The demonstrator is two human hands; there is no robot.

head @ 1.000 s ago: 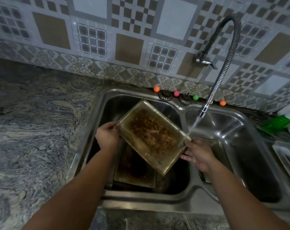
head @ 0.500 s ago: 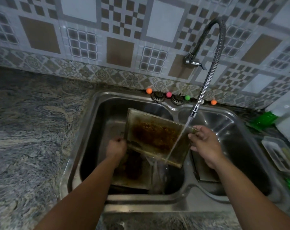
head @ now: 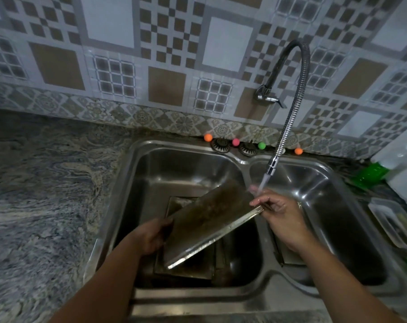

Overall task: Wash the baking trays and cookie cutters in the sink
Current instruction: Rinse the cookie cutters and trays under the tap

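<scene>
Two baking trays [head: 212, 217], four coloured balls [head: 208, 137], two sink basins [head: 186, 169], one tap [head: 288, 117]

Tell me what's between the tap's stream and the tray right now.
The right hand: the stream lands on its fingers at the tray's upper right corner, not on the tray's face. The left hand holds the lower left edge, clear of the water.

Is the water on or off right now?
On. A stream of water runs from the faucet nozzle down onto the right hand, beside the tilted baking tray.
</scene>
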